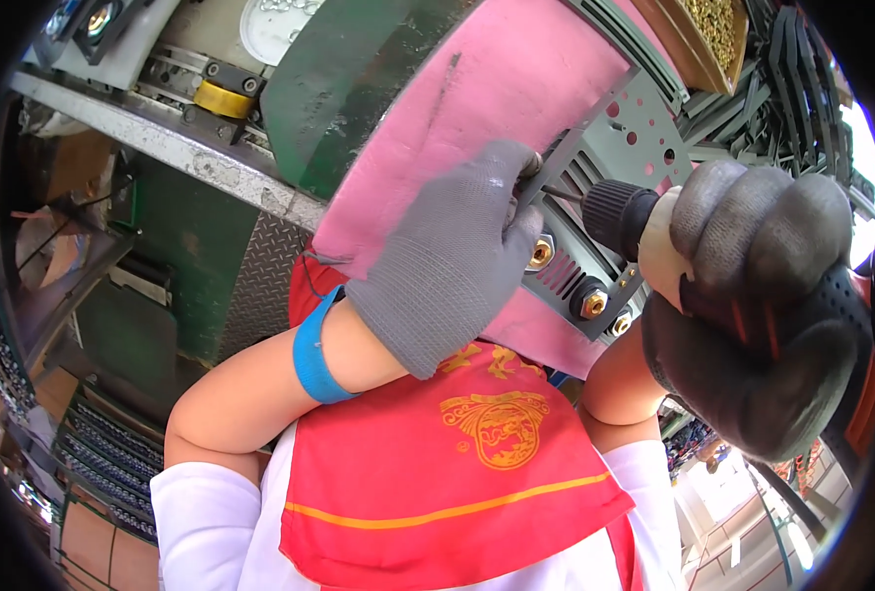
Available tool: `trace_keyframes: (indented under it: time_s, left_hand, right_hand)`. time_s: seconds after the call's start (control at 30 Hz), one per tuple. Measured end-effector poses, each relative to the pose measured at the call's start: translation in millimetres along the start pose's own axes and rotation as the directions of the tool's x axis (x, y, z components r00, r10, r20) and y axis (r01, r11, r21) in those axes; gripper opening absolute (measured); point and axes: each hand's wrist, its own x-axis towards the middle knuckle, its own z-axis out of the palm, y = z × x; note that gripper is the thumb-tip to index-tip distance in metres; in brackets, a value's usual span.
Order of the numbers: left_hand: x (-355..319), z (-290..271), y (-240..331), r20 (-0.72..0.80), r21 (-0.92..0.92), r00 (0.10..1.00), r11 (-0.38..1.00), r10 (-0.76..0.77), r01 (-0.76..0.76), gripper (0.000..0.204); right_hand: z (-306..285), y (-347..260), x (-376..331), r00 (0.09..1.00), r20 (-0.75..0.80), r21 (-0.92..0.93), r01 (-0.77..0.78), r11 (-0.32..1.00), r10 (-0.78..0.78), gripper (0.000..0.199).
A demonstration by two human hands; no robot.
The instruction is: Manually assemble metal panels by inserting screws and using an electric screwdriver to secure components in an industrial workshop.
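My right hand (763, 266), in a dark grey glove, is wrapped round a power drill (619, 215) with a black chuck. Its thin bit points left into a grey metal panel (651, 158) with slots and round holes. At the bit's tip, the thumb and forefinger of my left hand (457, 246), in a grey glove, come together beside the panel's raised edge. Whatever they pinch there is hidden. Brass-coloured fittings (593, 303) sit on the panel's near part. Beneath it lies a pink pad (516, 79).
A wooden tray (682, 47) of small brass-coloured parts stands at the far right, near piled dark metal strips (787, 84). A green mat (309, 118) borders the pad on the left. Farther left are a yellow roll (224, 100) and the bench's metal edge (162, 133).
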Motion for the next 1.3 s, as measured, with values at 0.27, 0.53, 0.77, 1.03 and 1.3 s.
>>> trace_keyframes:
  time_s: [0.27,0.53,0.77,1.03,1.3]
  left_hand:
    - [5,-42,10,0.133,-0.166,0.983,0.975,-0.129,0.150,0.035]
    - [26,-40,12,0.402,-0.466,0.901,0.810,-0.165,0.356,0.034]
    - [28,-32,-1,0.430,-0.670,0.894,0.619,-0.126,0.410,0.040]
    - [24,-31,14,0.497,-0.636,0.839,0.564,-0.223,0.527,0.050]
    - [23,-27,24,0.355,-0.552,0.908,0.734,-0.221,0.395,0.050]
  right_hand:
    - [-20,5,-10,0.989,-0.060,0.121,0.139,0.983,-0.133,0.037]
    - [-12,-9,-16,0.808,-0.448,0.384,0.561,0.734,-0.383,0.020]
    - [-7,-13,-11,0.765,-0.500,0.397,0.618,0.678,-0.406,0.015]
    - [-6,-9,-12,0.757,-0.500,0.333,0.617,0.713,-0.421,0.018]
    - [-12,-9,-22,0.746,-0.505,0.263,0.612,0.746,-0.434,0.021]
